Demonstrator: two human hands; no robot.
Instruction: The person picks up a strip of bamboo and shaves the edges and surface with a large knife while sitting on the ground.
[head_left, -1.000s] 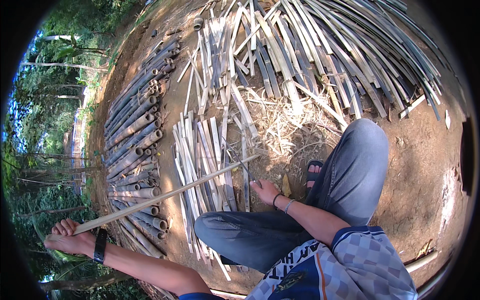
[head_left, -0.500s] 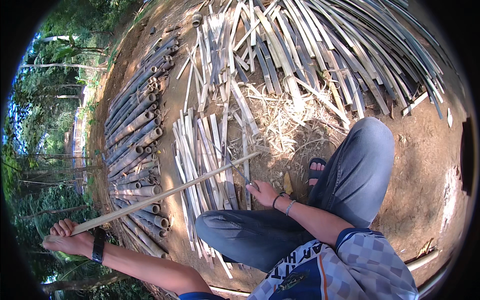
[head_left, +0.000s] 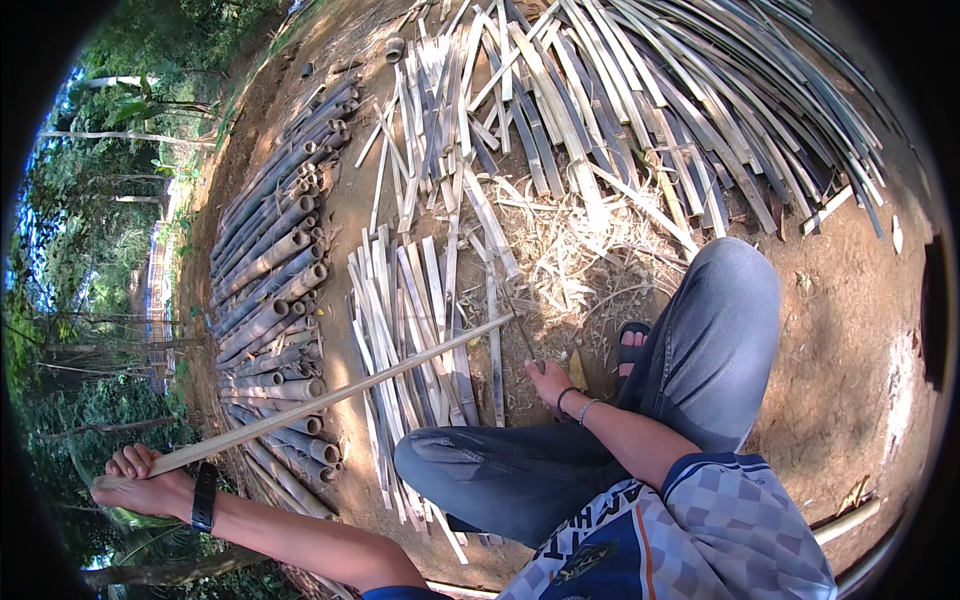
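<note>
My left hand (head_left: 142,481), far out at the left, is closed round one end of a long pale bamboo strip (head_left: 380,374). The strip slants up and right across the ground in front of me. In my right hand (head_left: 551,383), above my bent knee, is the handle of a knife, mostly covered by the fingers. The thin dark knife blade (head_left: 521,326) points up and away, beside the strip's far end. Whether blade and strip touch, I cannot tell.
Split bamboo strips (head_left: 425,330) lie beyond my knee, with a larger heap of strips (head_left: 640,110) farther off. Pale shavings (head_left: 570,260) cover the ground between. Round bamboo poles (head_left: 270,270) are stacked at the left. My sandalled foot (head_left: 632,345) rests right of the knife.
My right hand has moved right, and the blade has gone from across the strip to its far end, now more upright. My left hand and the strip have shifted only slightly.
</note>
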